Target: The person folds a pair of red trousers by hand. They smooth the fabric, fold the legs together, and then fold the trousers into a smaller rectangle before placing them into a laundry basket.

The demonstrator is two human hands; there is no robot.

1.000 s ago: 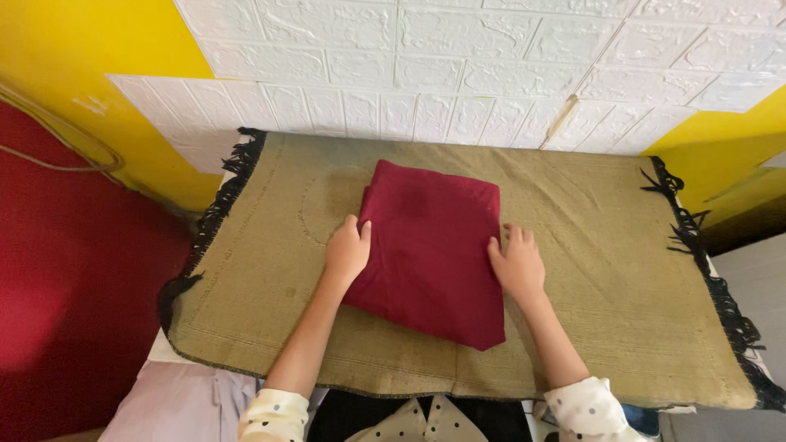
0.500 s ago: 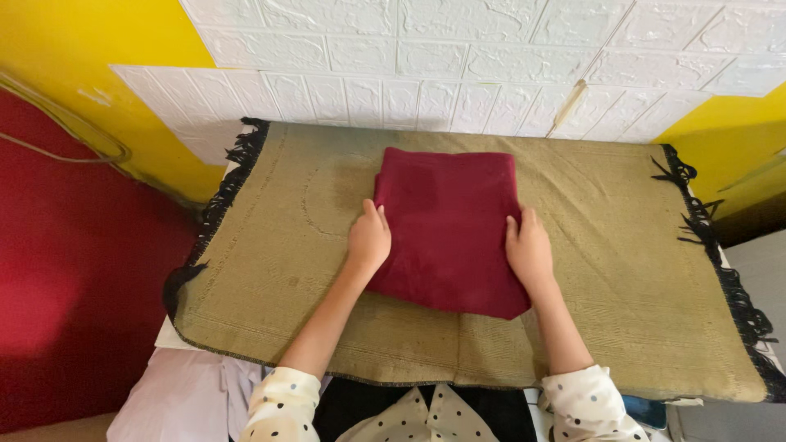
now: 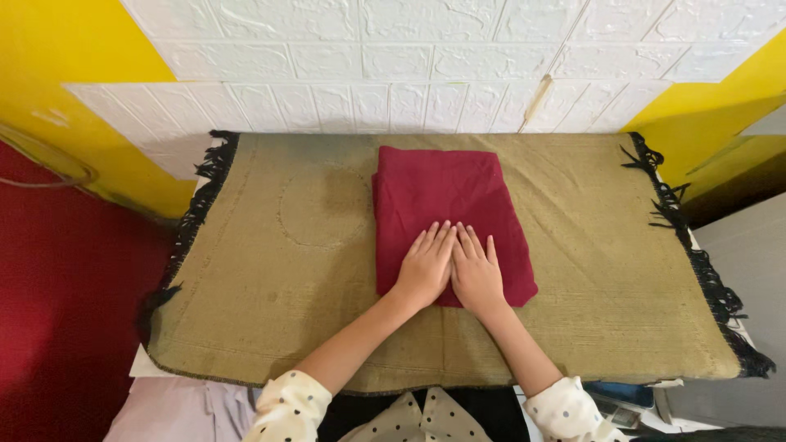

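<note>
a folded dark red cloth (image 3: 446, 213) lies flat near the middle of an olive-tan woven mat with black fringe on its short ends (image 3: 270, 278), its far edge towards the white brick-patterned wall (image 3: 409, 57). the left hand (image 3: 426, 270) and the right hand (image 3: 476, 274) rest side by side on the cloth's near half, touching, palms down and fingers stretched flat, gripping nothing. yellow wall panels (image 3: 74, 74) flank the white one.

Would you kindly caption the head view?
Both hands, left hand and right hand, press flat on a folded maroon cloth.
</note>
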